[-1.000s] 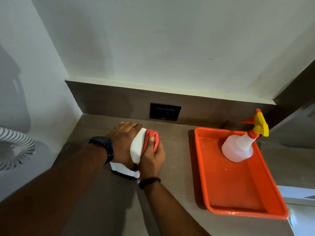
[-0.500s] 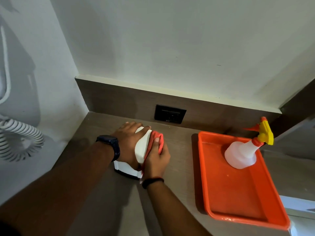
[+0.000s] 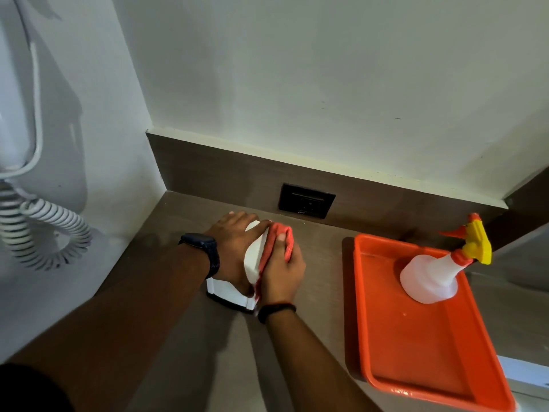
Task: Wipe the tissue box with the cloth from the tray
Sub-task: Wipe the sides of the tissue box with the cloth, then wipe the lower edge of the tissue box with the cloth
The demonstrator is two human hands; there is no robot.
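A white tissue box (image 3: 228, 292) stands on the brown counter near the left corner, its top mostly covered by my hands. My left hand (image 3: 234, 248), with a dark watch on the wrist, grips the box's left side and top. My right hand (image 3: 282, 269) presses a folded red-orange cloth (image 3: 285, 236) against the box's right side and top. An orange tray (image 3: 416, 367) lies to the right, apart from the box.
A white spray bottle (image 3: 427, 275) with a yellow and red trigger stands in the tray's far end. A black wall socket (image 3: 306, 200) sits behind the box. A white coiled cord (image 3: 44, 227) hangs on the left wall. The counter's right edge meets a white surface.
The view has tilted and shifted slightly. My right hand with the cloth has slid a little along the box's side; my left hand keeps its hold.
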